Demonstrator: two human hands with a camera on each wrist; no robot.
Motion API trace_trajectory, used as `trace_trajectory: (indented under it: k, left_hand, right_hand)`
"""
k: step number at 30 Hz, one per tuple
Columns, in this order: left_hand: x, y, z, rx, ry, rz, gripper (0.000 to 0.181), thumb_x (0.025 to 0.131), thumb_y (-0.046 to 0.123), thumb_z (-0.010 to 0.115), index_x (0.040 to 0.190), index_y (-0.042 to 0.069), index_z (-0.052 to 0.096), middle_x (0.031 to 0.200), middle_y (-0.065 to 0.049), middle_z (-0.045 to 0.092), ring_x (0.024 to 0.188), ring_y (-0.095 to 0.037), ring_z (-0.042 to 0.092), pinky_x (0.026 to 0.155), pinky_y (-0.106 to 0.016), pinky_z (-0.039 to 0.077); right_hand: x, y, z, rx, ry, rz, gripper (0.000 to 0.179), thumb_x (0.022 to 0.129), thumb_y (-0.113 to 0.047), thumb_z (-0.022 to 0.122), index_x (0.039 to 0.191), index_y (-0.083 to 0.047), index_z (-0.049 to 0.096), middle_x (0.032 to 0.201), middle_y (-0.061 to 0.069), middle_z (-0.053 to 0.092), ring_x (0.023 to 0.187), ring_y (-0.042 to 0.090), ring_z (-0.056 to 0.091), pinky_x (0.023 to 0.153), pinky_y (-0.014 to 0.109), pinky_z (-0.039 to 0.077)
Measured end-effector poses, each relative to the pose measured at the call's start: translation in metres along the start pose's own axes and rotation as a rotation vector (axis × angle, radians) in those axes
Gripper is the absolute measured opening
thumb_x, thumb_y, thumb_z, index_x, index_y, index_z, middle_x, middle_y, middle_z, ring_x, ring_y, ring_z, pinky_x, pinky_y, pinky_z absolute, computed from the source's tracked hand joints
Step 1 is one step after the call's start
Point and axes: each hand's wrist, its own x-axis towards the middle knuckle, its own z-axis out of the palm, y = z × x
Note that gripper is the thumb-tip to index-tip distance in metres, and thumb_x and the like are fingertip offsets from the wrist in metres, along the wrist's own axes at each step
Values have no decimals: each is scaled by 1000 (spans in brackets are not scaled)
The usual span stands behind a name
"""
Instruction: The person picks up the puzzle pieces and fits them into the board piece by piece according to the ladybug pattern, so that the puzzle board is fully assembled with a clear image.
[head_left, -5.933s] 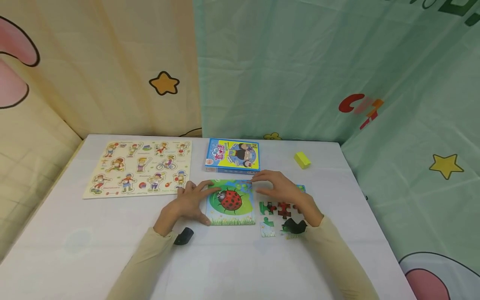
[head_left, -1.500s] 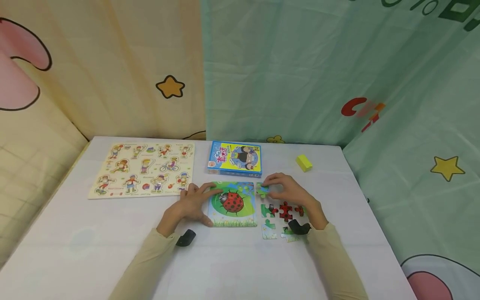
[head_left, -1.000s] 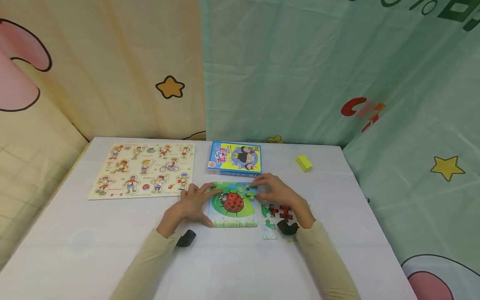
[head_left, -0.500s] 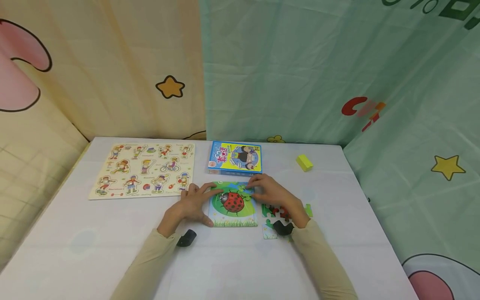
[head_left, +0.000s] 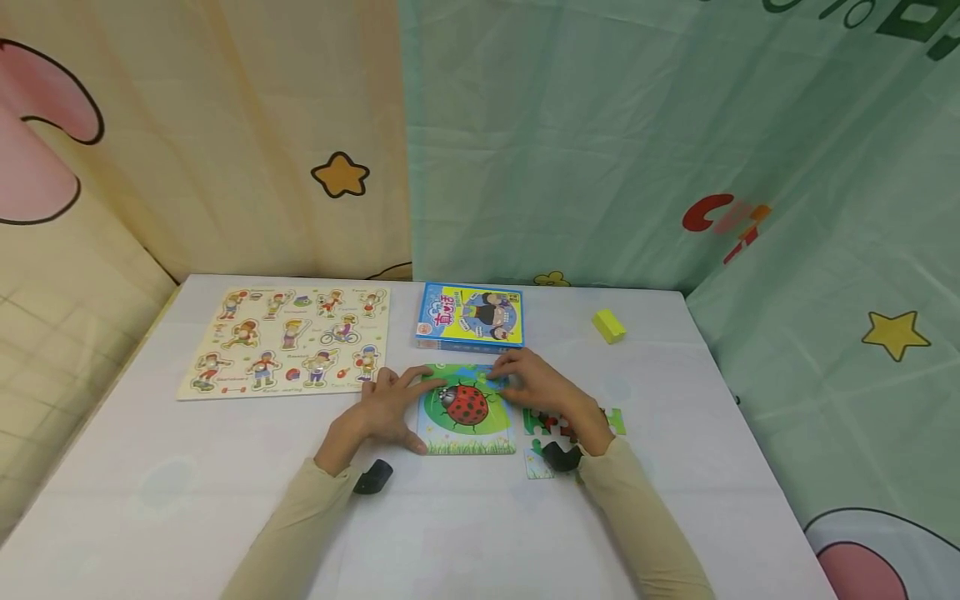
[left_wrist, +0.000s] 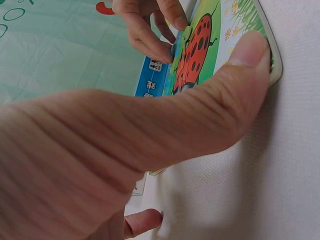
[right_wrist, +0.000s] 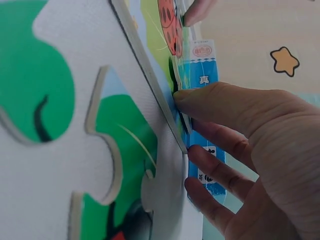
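A square ladybug puzzle board lies near the middle of the white table. My left hand rests at its left side, index finger on the upper left and thumb pressing the lower left corner, which the left wrist view shows close up. At the board's upper right, my right hand pinches a jigsaw piece, low over the board; fingers hide most of it in the head view. Loose jigsaw pieces with green and red parts lie right of the board, partly under my right wrist.
Behind the board lies a blue and yellow box. A peg puzzle board with sports figures is at the back left, and a yellow block at the back right. Curtains hang behind the table.
My right hand has taken a blue-green jigsaw piece from beside the board and carried it left onto the board's upper right. Over the last half second it shifts only slightly. My left hand stays put.
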Motion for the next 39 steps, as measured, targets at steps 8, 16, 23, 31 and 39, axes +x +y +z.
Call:
trace_trajectory:
  k: [8,16,23,31,39]
  left_hand:
    - [-1,0,1,0,0,-1,106,59,40,95,151,31,44,162,-1,28,107,-29,34,81,-43,25]
    - [-3,1,-2,8,-1,2,104,61,40,94,151,31,44,162,-1,29,110,-30,35,82,-43,27]
    - [-3,1,-2,2,-5,3,104,61,40,94,152,30,44,162,-1,29,111,-30,35,81,-42,27]
    - [-2,0,-2,16,-2,15,104,62,42,94,152,30,44,162,-2,29,112,-31,35,80,-42,28]
    - [-1,0,-2,11,-1,11,104,62,42,94,152,30,43,162,-1,29,112,-30,35,80,-41,28]
  right_hand:
    - [1,-5,-1,-69,-1,1,30,90,-15,73,120,-8,74,116,5,67,115,25,56,103,45,44]
    - [2,-11,0,-210,-3,13,30,90,-16,73,119,-11,75,112,2,71,114,24,59,99,42,47]
    - [3,-14,-1,-198,-20,35,29,90,-15,73,119,-9,75,113,3,71,115,24,58,102,42,46]
    - [1,-10,1,-167,4,26,28,91,-15,73,118,-9,75,112,4,70,110,22,59,98,42,48]
    - [-1,-15,3,-199,-12,44,27,94,-15,70,121,-18,75,116,6,67,112,24,56,98,41,47]
